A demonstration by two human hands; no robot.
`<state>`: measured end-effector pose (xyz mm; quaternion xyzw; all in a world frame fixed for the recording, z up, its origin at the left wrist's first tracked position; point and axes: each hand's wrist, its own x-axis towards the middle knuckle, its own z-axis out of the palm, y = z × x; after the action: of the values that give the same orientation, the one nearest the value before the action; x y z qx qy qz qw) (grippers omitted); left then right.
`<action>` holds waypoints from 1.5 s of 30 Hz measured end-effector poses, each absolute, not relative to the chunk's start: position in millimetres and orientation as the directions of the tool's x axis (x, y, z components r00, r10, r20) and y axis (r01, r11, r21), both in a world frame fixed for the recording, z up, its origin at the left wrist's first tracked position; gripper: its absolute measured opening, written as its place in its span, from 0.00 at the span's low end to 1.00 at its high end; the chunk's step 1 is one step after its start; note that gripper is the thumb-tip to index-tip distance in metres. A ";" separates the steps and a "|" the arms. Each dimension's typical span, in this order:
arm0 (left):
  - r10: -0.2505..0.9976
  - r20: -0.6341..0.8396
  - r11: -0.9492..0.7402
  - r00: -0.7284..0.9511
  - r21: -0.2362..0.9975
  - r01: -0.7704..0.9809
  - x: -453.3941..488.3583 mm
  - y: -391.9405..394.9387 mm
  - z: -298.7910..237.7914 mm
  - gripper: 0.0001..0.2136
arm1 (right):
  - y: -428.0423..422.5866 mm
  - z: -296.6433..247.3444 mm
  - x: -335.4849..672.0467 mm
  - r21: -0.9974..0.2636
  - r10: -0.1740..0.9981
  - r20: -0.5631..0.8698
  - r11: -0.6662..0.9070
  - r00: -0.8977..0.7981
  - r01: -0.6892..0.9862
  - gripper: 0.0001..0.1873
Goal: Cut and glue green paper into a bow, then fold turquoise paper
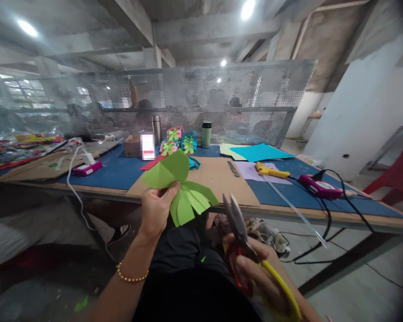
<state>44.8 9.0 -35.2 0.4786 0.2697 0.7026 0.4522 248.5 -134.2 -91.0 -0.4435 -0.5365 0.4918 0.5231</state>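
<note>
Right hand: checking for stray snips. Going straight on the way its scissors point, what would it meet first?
Likely the cardboard sheet on the table, the scissors passing just right of the green paper in the left hand; depth is unclear.

Both hands were closed, 1 high and 1 low. The left hand (157, 209) was raised ahead of the body, thumb pinched against the fingers, its bare forearm (121, 286) rising from the lower left. The right hand (255, 268) sat lower and nearer, fingers curled in a grip.
</note>
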 end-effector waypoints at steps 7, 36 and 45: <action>0.698 0.683 -0.689 -0.216 0.722 0.055 50.4 -9.9 -39.5 0.09 | -100.5 -74.5 187.9 -0.750 0.983 -0.016 0.108 0.182 -0.653 0.29; 0.574 0.818 -0.781 -0.037 0.561 0.276 50.1 -27.3 -36.6 0.04 | -91.2 -65.8 184.6 -0.751 0.969 -0.046 0.126 0.242 -0.648 0.24; 0.560 0.828 -0.791 0.017 0.529 0.309 52.1 -27.1 -43.3 0.05 | -91.8 -70.0 182.3 -0.783 0.948 -0.031 0.173 0.316 -0.598 0.21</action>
<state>52.1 -27.1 -43.3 0.7059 0.3078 0.6301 0.0998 182.3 -91.8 -70.0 -0.3607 -0.2430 0.5321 0.7264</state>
